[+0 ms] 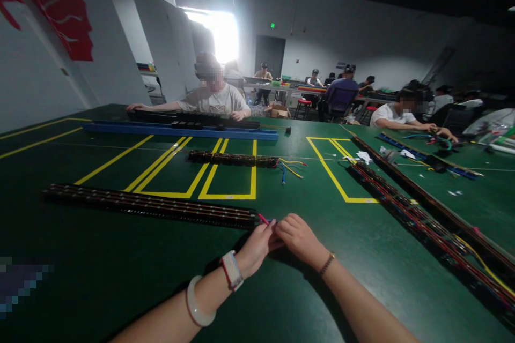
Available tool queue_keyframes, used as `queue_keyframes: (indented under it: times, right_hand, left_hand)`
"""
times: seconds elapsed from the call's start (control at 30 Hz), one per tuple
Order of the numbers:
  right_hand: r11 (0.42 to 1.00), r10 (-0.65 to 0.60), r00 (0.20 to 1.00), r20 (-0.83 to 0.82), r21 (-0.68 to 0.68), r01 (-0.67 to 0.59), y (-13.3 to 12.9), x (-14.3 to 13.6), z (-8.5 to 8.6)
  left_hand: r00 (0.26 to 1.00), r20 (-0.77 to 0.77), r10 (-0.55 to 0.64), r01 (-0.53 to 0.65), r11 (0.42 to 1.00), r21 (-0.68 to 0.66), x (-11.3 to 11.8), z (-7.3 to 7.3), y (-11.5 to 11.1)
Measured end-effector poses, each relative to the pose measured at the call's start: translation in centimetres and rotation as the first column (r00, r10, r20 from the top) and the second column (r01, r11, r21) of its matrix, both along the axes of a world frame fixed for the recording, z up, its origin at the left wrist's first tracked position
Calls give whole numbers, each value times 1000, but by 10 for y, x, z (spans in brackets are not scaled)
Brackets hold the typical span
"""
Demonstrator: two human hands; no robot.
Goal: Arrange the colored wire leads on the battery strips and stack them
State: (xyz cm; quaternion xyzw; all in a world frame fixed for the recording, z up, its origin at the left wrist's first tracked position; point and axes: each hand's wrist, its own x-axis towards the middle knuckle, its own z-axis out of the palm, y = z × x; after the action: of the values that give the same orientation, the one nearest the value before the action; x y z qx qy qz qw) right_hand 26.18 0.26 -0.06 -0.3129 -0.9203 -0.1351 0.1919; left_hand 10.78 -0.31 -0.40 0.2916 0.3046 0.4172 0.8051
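Observation:
A long black rail assembly (153, 205) with copper-coloured strips lies on the green table, and red and blue wires (263, 218) come out of its right end. My left hand (257, 244) is closed on these wires, thumb and fingers pinched together. Touching it from the right, my right hand (295, 233) has its fingers curled in at the same spot. Whatever its fingertips hold is hidden behind the knuckles. Farther back lies a shorter black rail assembly (233, 158) with loose yellow and blue wires (287, 167) at its right end.
Yellow tape lines (227, 196) mark the table. A blue channel (181, 129) lies at the far side, where a person (217, 94) handles a black rail. More long wired rails (418, 220) run down the right, near paper scraps (365, 157) and another person (402, 112).

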Motion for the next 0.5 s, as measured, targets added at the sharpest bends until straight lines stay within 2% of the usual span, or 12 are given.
queue_keyframes:
  times: [0.27, 0.5]
  right_hand:
    - [999, -11, 1000, 23, -50, 12, 2, 3, 2]
    - [991, -54, 998, -22, -125, 51, 0, 12, 20]
  left_hand:
    - [998, 42, 42, -40, 999, -29, 1, -3, 2]
    - [999, -15, 29, -29, 1000, -3, -1, -3, 1]
